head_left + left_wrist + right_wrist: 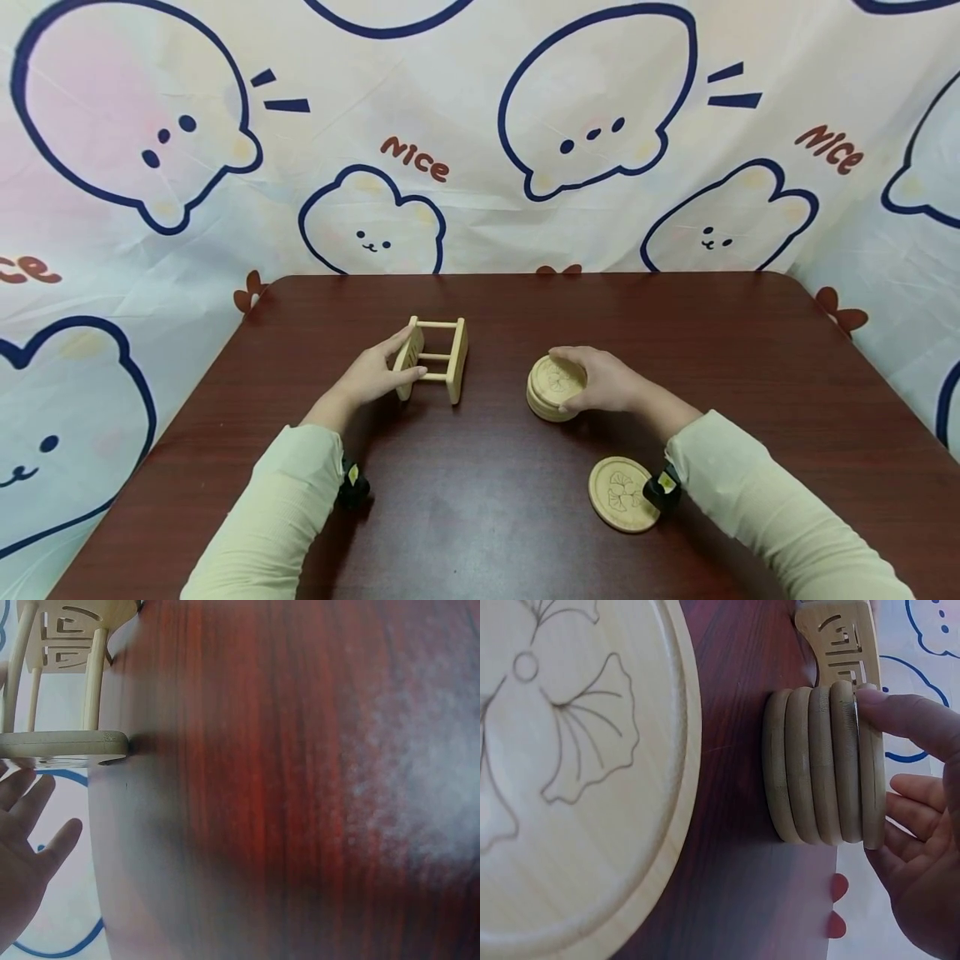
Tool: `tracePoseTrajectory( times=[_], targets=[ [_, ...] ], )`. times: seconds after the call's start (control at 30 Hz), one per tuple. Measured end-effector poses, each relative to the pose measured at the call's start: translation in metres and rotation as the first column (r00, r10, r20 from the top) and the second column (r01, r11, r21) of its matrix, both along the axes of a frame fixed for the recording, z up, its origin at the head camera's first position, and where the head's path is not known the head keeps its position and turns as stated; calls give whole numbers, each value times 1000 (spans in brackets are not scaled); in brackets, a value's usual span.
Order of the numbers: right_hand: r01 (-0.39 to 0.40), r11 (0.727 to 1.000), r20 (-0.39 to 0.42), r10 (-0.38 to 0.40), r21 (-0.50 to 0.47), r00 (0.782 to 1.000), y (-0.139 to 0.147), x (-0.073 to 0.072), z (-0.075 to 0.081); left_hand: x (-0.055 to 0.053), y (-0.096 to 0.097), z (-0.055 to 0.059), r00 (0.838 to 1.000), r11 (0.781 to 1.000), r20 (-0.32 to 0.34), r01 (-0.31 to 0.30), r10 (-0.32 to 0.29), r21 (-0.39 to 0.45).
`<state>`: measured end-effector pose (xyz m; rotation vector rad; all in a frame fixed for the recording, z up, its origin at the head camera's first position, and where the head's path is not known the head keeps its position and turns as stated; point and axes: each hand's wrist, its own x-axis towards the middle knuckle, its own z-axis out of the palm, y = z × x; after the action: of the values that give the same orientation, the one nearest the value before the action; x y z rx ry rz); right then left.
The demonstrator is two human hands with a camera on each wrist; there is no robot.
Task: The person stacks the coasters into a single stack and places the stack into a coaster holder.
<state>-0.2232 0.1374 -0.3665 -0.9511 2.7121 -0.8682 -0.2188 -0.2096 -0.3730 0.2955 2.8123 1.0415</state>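
Note:
A small light wooden coaster rack (457, 358) with round cross rods and cut-out side panels stands left of centre in the head view. My left hand (367, 379) holds its left panel, thumb inside by the front rod and fingers along the outer side. To the right is a stack of round wooden coasters (817, 765). My right hand (607, 379) pinches the top coaster (557, 379) by its rim, thumb at the near edge and fingers at the far edge. In the right wrist view a thin gap shows under part of that coaster.
Another coaster (621, 492) with an engraved leaf pattern lies flat near my right wrist, partly covered by the wrist camera (663, 488). The dark brown table (465, 517) ends at a patterned cloth backdrop (480, 217).

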Motion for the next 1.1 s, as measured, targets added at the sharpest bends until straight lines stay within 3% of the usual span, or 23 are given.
tracePoseTrajectory(
  times=[0.73,1.1],
  targets=[
    [-9,1000,23,10,-6,1000,-2,4,1,-1,0,1,1000,1000,11,8,-7,-15],
    [1,1000,-10,-2,-31,1000,3,11,12,-2,-2,3,1000,999,14,20,-20,-34]
  ],
)
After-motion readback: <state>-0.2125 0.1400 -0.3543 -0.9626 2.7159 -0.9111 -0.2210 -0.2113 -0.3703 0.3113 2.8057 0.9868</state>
